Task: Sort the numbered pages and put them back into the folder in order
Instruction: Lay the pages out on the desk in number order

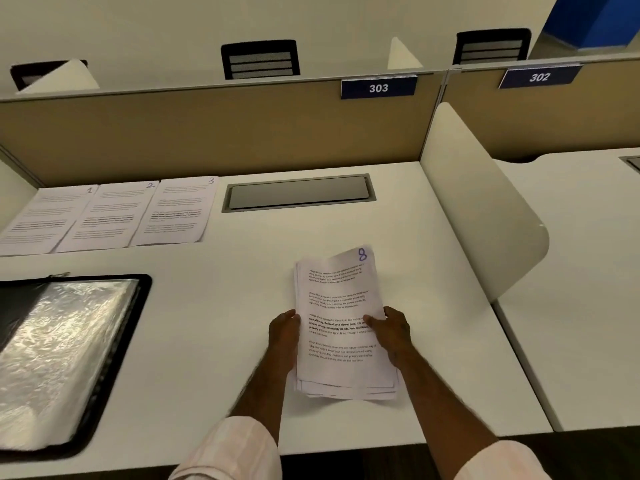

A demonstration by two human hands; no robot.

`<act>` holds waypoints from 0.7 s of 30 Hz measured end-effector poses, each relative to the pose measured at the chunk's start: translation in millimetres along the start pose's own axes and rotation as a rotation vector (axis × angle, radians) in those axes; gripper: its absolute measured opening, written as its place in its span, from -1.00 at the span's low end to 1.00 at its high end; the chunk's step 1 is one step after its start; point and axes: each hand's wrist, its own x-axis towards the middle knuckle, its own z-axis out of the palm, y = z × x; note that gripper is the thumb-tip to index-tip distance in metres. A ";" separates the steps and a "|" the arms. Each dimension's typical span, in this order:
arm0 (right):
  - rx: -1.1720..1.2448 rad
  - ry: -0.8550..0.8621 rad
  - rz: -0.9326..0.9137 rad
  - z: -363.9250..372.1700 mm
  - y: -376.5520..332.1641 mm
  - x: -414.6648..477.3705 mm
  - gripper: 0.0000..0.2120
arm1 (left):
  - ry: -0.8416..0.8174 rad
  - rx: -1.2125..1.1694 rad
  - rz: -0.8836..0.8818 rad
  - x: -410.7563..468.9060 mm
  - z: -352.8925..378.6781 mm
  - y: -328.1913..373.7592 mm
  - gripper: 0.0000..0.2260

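Though fanned, page stack (337, 299) btwn L grip (284, 336) & R grip (394, 336), both clasping its edges.

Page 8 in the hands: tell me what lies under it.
Under page 8, edges of several more sheets show along its near and left sides. Their numbers and text are covered.

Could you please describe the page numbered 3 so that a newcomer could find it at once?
Start at the tan partition behind the desk; three sheets lie in a row at its foot, on the left. The page numbered 3 is the rightmost, nearest the grey cable hatch, with a handwritten 3 in its top-right corner.
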 end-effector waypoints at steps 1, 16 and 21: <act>0.004 0.005 -0.015 4.1 2.7 6.6 -0.45 | 0.020 0.016 0.021 1.4 -5.9 3.2 -0.78; 0.124 -0.055 -0.078 72.0 -40.3 -12.5 -0.81 | 0.382 0.194 0.155 55.4 -173.8 23.9 -0.71; 0.251 -0.141 -0.052 63.0 -41.6 -12.6 -0.74 | 0.445 0.243 0.123 86.4 -220.0 23.5 -0.67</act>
